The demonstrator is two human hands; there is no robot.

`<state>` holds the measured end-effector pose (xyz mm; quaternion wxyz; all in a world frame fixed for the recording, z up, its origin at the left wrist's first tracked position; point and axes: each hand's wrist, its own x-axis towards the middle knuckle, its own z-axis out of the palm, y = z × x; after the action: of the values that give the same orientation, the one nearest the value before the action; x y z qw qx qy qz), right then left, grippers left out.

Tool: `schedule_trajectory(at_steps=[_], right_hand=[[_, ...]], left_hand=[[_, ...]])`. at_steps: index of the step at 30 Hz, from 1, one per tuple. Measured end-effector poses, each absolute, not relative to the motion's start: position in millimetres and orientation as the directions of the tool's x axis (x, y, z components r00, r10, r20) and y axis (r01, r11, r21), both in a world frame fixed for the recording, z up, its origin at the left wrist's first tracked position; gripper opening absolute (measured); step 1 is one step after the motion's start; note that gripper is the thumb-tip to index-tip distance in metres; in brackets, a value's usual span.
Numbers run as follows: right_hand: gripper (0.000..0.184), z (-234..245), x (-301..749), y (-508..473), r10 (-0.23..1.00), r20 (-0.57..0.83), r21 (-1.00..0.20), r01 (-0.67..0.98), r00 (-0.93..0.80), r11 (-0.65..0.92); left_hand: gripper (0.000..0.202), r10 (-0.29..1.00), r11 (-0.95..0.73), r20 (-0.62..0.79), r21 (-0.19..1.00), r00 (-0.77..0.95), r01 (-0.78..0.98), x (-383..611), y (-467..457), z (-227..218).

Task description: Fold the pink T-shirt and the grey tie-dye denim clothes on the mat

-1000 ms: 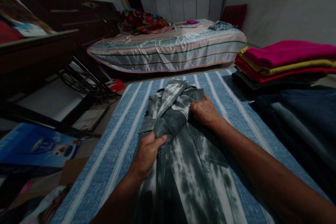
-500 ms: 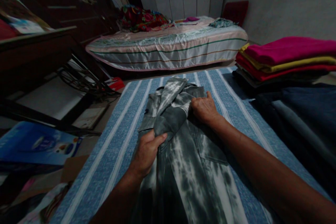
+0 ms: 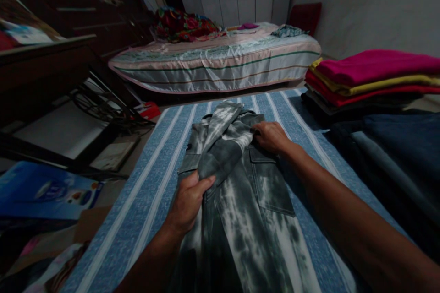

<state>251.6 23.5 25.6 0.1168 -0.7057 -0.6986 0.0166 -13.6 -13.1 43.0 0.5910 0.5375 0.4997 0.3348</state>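
A grey and white tie-dyed garment (image 3: 247, 210) lies lengthwise on a blue cloth with white stripes (image 3: 151, 183). My left hand (image 3: 187, 201) is closed, pinching a fold of the garment at its left edge. My right hand (image 3: 271, 136) rests further up, fingers curled on the garment near its top right, just above a patch pocket. A folded flap of the fabric runs between the two hands.
A stack of folded pink, yellow and red cloths (image 3: 371, 78) sits at the right, with dark folded fabric (image 3: 395, 155) beside it. A mattress (image 3: 220, 62) lies beyond. Dark wooden furniture (image 3: 51, 68) and a blue box (image 3: 44, 190) stand at the left.
My right hand has slid a little up and to the right on the garment, uncovering the pocket. My left hand keeps its grip in about the same place.
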Motion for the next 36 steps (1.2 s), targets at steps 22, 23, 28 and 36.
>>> schedule_trajectory(at_steps=[22,23,28,36], right_hand=[[0.028,6.1,262.7,43.1,0.971,0.184,-0.440,0.896,0.156,-0.060],[0.028,8.0,261.3,42.6,0.969,0.192,-0.421,0.905,0.157,-0.063],[0.030,15.6,255.7,41.7,0.959,0.229,-0.266,0.959,0.164,-0.101],[0.028,12.6,262.4,42.1,0.968,0.171,-0.320,0.940,0.181,-0.119]], left_hand=[[0.035,0.938,0.188,-0.232,0.964,0.256,0.186,-12.3,-13.0,43.8],[0.035,0.938,0.189,-0.233,0.964,0.257,0.186,-12.1,-13.3,44.0],[0.031,0.937,0.137,-0.198,0.966,0.288,0.221,-13.0,-12.4,42.1],[0.025,0.952,-0.069,-0.086,0.876,0.295,0.477,-7.7,-17.7,51.2]])
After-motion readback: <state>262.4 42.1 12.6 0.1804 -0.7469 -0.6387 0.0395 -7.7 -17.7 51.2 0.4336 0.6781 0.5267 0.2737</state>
